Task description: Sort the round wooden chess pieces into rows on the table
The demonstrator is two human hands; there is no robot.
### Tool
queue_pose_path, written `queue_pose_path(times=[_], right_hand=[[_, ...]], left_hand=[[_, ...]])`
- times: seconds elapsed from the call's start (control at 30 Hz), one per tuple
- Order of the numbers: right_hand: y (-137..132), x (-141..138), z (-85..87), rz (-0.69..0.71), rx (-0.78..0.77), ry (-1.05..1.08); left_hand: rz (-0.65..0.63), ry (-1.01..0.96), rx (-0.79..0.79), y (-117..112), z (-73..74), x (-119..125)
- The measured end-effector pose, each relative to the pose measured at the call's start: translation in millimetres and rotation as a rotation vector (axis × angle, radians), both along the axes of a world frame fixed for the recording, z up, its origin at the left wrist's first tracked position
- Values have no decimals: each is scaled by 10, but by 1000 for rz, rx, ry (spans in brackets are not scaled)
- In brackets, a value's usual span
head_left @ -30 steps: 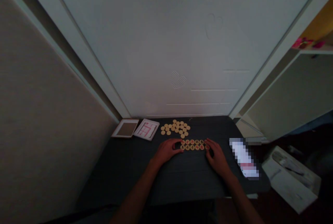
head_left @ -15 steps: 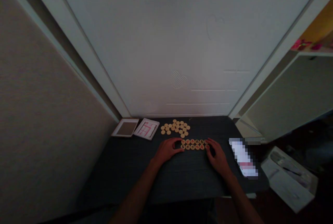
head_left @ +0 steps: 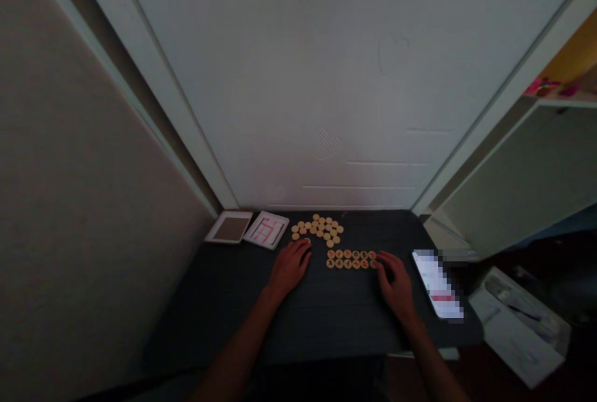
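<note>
Two short rows of round wooden game pieces with red and black marks lie face up on the dark table. Behind them sits a loose cluster of blank-sided pieces. My left hand rests flat with fingers stretched toward the near left edge of that cluster, touching or almost touching a piece there. My right hand lies at the right end of the rows, fingers curled against the last pieces.
A shallow box tray and its printed lid lie at the back left. A blurred-out flat object sits right of my right hand. A white door rises behind the table; an open white box is lower right.
My left hand left the left end of the rows and moved back and left toward the loose cluster. My right hand stayed at the right end.
</note>
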State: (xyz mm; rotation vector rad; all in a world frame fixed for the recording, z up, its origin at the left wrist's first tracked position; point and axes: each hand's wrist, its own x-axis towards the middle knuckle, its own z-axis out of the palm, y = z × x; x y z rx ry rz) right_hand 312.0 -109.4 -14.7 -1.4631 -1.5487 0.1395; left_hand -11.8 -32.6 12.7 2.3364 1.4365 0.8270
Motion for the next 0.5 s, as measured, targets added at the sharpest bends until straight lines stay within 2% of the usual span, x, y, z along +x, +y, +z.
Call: queue_pose_path(times=[0.2,0.37,0.5], right_hand=[[-171,-299,29,0,53,24],[-296,-742,52,162,24,23],[-312,-1007,78,256,-9,63]], left_hand=[[24,14,2,-143,-13,-59],[-34,18,-27,-233,-10,-41],[-128,-80,-100,-473,29,-7]])
